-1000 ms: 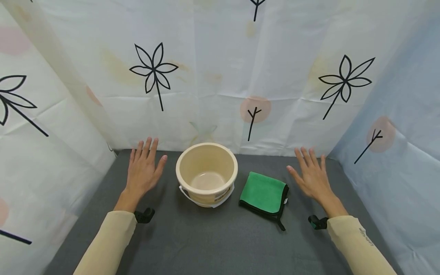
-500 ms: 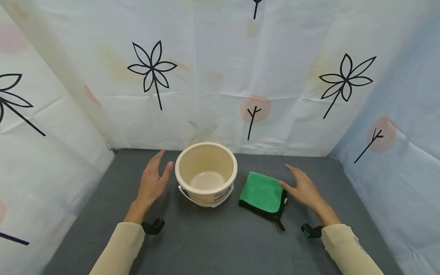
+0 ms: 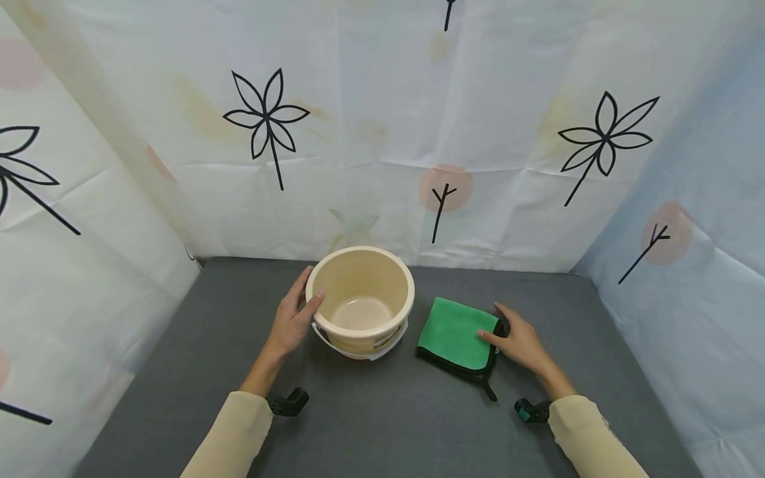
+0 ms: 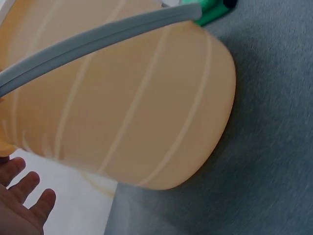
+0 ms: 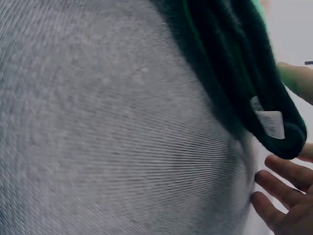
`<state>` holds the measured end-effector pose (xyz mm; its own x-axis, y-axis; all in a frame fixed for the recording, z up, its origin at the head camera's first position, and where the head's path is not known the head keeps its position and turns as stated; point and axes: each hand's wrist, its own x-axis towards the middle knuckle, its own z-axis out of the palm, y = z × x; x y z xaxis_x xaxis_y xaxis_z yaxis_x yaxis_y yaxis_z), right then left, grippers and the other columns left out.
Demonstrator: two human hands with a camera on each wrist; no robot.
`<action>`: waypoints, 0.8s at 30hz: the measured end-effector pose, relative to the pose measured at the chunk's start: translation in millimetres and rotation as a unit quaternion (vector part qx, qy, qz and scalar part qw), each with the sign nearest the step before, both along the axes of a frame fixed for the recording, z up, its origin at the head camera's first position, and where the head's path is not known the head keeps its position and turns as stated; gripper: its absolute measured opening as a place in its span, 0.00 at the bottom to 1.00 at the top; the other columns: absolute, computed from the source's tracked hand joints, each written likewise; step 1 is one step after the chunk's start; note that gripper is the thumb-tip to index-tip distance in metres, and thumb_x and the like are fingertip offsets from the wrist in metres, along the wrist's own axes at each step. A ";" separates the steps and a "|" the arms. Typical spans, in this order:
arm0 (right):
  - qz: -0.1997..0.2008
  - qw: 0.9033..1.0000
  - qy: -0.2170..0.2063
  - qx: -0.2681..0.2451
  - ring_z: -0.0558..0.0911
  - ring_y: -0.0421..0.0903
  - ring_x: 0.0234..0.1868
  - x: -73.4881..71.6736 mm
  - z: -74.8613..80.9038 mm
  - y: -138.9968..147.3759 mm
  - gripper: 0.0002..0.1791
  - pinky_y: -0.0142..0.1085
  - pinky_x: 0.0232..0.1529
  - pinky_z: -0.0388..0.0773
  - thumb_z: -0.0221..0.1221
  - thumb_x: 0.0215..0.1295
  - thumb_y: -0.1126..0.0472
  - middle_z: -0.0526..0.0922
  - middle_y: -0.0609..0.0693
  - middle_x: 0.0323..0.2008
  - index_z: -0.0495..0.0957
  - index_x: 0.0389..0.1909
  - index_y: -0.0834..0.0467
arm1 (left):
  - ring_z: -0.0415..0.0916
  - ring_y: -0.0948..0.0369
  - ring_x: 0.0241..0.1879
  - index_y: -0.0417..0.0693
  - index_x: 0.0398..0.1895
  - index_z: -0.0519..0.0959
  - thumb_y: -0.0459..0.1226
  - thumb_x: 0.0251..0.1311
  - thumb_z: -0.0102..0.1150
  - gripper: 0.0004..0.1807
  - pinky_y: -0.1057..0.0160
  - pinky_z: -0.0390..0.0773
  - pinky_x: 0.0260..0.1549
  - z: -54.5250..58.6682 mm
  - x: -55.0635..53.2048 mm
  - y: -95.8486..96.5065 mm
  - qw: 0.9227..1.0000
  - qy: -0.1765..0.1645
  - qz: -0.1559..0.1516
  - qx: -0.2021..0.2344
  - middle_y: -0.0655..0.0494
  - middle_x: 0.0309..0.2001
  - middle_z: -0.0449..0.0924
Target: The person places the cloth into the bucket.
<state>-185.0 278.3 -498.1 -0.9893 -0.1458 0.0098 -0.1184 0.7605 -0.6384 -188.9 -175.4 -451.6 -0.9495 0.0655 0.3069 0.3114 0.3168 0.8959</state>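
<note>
A cream plastic bucket (image 3: 354,279) stands upright on the grey table, its pale handle (image 4: 112,34) hanging down at the front. My left hand (image 3: 293,322) grips its left rim, thumb over the inside and fingers outside. In the left wrist view the bucket's ribbed wall (image 4: 122,103) fills much of the picture, and the fingertips are at lower left. To the right lies a folded green towel (image 3: 455,335) with black edging. My right hand (image 3: 518,344) pinches its right edge, thumb on top. In the right wrist view that edge bears a white tag (image 5: 271,124).
The dark grey cloth-covered table (image 3: 382,425) stretches toward me. White patterned curtain (image 3: 382,146) rises directly behind the bucket, with more curtain at both sides. A black band with a small camera sits on each wrist.
Both hands come down and inward from spread, flat positions. The left reaches the bucket's rim and the right takes the towel's edge. Bucket and towel stay in about the same place.
</note>
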 end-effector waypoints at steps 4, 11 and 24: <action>-0.004 1.000 -0.005 0.005 0.66 0.72 0.68 0.0 -4.1 -1.7 0.45 0.67 0.60 0.67 0.66 0.68 0.47 0.67 0.73 0.69 0.61 0.74 0.70 | 0.60 0.41 0.72 0.40 0.81 0.50 0.37 0.76 0.52 0.36 0.73 0.75 0.53 -9.7 -3.0 3.0 0.999 0.002 -0.018 0.033 0.38 0.78 0.53; -0.011 1.000 -0.007 0.003 0.77 0.70 0.55 1.6 -4.5 -5.5 0.39 0.60 0.48 0.77 0.69 0.66 0.52 0.72 0.74 0.63 0.68 0.70 0.70 | 0.56 0.40 0.73 0.38 0.81 0.47 0.32 0.77 0.49 0.36 0.77 0.73 0.52 -14.3 -3.2 6.2 0.995 0.013 -0.042 0.094 0.37 0.79 0.48; -0.010 0.997 0.034 -0.073 0.78 0.40 0.26 1.9 -8.0 -7.0 0.29 0.34 0.23 0.76 0.69 0.64 0.65 0.85 0.56 0.34 0.74 0.63 0.71 | 0.53 0.42 0.75 0.36 0.81 0.46 0.29 0.76 0.47 0.36 0.76 0.70 0.58 -19.5 -4.1 12.4 0.988 0.015 -0.043 0.148 0.38 0.79 0.48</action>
<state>-183.1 271.3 -506.1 -0.9883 -0.1190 0.0958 -0.1509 0.6628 -0.7334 -193.0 -163.0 -471.1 -0.9341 0.0489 0.3536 0.3546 0.0133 0.9349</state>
